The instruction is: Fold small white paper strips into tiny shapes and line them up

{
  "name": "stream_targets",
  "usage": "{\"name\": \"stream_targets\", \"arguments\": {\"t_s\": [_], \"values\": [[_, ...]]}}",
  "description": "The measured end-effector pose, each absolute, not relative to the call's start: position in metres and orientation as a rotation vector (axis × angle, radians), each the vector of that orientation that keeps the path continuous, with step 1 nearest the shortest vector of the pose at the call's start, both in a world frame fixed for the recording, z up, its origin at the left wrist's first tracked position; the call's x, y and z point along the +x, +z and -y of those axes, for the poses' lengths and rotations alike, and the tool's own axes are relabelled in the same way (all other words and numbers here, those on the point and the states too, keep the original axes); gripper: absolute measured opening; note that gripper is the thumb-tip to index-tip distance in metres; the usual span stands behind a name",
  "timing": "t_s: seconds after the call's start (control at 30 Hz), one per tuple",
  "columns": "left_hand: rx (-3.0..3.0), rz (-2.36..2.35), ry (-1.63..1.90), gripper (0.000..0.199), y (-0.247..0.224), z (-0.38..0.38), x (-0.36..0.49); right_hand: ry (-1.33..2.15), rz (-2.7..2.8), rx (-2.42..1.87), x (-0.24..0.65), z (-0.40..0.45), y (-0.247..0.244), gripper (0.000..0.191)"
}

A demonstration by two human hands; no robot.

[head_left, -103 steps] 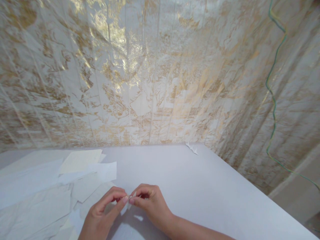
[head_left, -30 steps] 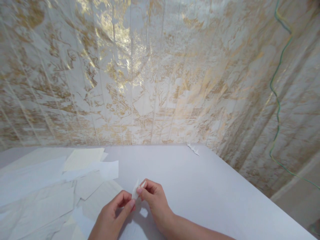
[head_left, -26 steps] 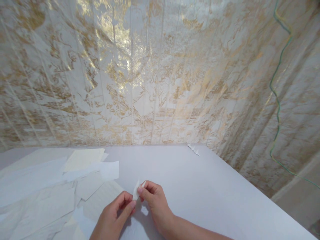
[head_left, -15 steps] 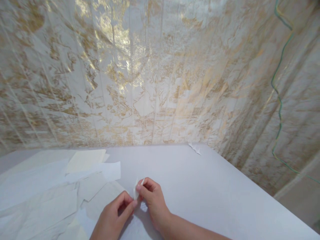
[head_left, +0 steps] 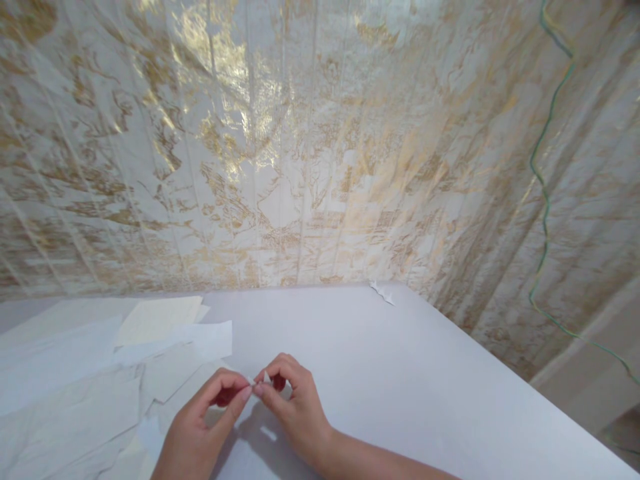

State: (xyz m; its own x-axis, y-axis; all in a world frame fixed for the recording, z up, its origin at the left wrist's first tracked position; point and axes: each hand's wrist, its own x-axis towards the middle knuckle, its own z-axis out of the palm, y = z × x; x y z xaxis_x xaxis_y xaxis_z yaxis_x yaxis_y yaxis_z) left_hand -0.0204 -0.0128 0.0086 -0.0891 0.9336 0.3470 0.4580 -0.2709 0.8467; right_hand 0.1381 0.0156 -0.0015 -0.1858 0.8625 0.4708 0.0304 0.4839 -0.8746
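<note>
A small folded piece of white paper (head_left: 266,378) sits pinched between my two hands, just above the table. Thumb and fingertips of my left hand (head_left: 207,413) are closed on its left end. My right hand (head_left: 293,407) grips it from the right, thumb against forefinger. Only a pointed white tip shows above the right fingers; the fingertips hide most of the fold. The two hands nearly meet, and their shadow falls on the white tabletop (head_left: 400,387) below.
Loose sheets of white and cream paper (head_left: 70,400) overlap across the left of the table. A small folded white paper shape (head_left: 382,293) lies at the far edge. Behind stands a wall with a gold-patterned covering (head_left: 280,167). A green wire (head_left: 545,200) hangs at the right.
The folded paper has turned from upright to lower and flatter between my fingers. My left hand has moved left, and the fingertips now cover more of the paper. The view has shifted slightly.
</note>
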Motion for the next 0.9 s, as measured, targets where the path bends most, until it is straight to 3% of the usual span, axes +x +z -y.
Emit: {"name": "stream_targets", "arguments": {"t_s": [0.9], "values": [[1.567, -1.484, 1.386, 0.031, 0.007, 0.020, -0.015, 0.749, 1.698, -0.748, 0.140, -0.015, 0.000, 0.024]]}}
